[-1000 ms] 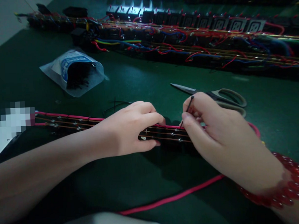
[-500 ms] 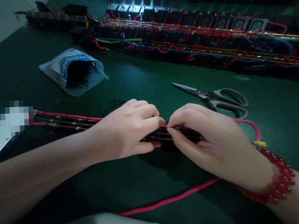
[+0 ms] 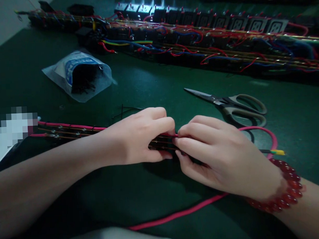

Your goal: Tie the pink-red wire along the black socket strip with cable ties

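Observation:
A long dark strip [image 3: 62,136] with copper-coloured bars and soldered joints lies across the table, a red cable [image 3: 75,126] running along its far edge. My left hand [image 3: 147,137] grips the strip from above, fingers over the far side and thumb at the near side. Close beside it, my right hand [image 3: 219,152] has bent fingertips pressed on the red cable and strip, its thumb lower on the near side. Whether those fingertips also pinch a cable tie is hidden. Past my right hand the cable loops round near a yellow-tipped dark lead [image 3: 278,152].
Scissors [image 3: 214,100] lie beyond my right hand. An open plastic bag [image 3: 104,74] of thin black pieces rests at the left, and loose black ties [image 3: 122,110] lie behind my left hand. Wired socket strips [image 3: 198,43] stretch along the back. A red sleeved cable [image 3: 179,213] crosses the front.
My right hand has gone from a fingertip pinch on the red cable to bent fingers set lower over the strip. The left fingers have drawn closer together, staying on the strip.

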Demonstrator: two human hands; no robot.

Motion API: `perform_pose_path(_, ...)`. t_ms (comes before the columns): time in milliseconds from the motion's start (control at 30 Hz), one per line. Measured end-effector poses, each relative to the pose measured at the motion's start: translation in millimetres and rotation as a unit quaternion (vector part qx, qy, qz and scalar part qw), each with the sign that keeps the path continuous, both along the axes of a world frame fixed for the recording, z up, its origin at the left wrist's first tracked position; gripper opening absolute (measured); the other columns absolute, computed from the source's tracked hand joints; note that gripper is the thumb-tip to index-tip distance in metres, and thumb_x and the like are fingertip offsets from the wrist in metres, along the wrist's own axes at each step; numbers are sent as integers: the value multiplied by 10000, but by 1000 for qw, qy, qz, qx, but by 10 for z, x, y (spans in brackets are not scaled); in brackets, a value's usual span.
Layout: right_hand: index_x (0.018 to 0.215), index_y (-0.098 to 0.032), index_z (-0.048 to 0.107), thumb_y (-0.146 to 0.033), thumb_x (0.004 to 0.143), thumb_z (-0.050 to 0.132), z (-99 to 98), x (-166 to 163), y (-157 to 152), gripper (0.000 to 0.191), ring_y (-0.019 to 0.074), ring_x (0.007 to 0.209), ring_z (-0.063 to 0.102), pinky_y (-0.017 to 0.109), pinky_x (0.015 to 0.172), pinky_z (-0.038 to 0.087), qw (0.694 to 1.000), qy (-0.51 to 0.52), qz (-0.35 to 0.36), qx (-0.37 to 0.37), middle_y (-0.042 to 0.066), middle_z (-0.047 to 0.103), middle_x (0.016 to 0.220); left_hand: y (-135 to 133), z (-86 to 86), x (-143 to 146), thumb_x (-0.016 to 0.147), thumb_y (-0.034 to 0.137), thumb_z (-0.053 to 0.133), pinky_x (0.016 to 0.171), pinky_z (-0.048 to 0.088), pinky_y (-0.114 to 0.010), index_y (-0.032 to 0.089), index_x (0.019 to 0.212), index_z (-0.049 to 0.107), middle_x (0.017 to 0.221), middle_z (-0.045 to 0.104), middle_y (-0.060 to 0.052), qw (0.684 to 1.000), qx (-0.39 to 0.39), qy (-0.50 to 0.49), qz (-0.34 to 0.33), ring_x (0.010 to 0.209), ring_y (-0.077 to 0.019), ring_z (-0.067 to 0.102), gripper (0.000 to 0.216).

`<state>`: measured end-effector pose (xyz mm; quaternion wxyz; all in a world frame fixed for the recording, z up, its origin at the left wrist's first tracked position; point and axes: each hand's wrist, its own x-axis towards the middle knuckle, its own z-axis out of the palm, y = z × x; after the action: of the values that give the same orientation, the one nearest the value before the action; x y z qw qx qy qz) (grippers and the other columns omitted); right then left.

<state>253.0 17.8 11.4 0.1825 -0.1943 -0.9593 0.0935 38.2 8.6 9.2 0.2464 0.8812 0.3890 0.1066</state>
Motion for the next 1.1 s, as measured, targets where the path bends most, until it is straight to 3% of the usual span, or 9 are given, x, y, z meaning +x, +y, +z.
perform_pose_path(367, 773, -143, 680, -243, 888, 524, -28, -1, -28, 218, 227, 734, 583, 377, 639, 487, 997, -15, 20, 68, 109, 668, 787, 5, 13, 34, 788, 315, 671, 669, 396, -276, 194, 918, 530, 831, 600, 10, 998, -20, 51, 32, 798, -175, 570, 226)
perform_pose_path(567, 778, -153, 663, -223, 892, 519, -31, -8, -23, 197, 223, 739, 563, 376, 656, 481, 997, -27, 18, 69, 108, 659, 798, 3, 0, 16, 815, 341, 654, 672, 415, -284, 203, 934, 551, 878, 640, -1, 998, -28, 56, 27, 814, -181, 602, 209)
perform_pose_path(733, 740, -167, 645, -173, 922, 485, -45, -14, -9, 243, 207, 729, 551, 354, 662, 478, 997, -27, 17, 76, 90, 657, 785, 2, 20, 19, 807, 268, 666, 719, 431, -275, 203, 993, 574, 951, 655, 3, 999, -34, 29, 19, 887, -174, 606, 217)
perform_pose_path(900, 758, -153, 644, -165, 944, 469, -52, -6, 10, 256, 199, 729, 545, 360, 675, 492, 999, -13, 11, 31, 94, 655, 800, 7, 94, 18, 811, 229, 678, 707, 435, -240, 205, 1011, 564, 941, 654, 38, 998, -63, -10, 28, 854, -132, 609, 231)
perform_pose_path(1100, 872, -150, 653, -145, 932, 535, -27, 7, 38, 133, 174, 764, 581, 302, 655, 500, 993, 44, -37, -101, 75, 650, 843, 16, 109, -12, 837, 218, 669, 748, 467, -222, 202, 1004, 553, 969, 653, 42, 995, -75, -55, 45, 862, -112, 629, 204)
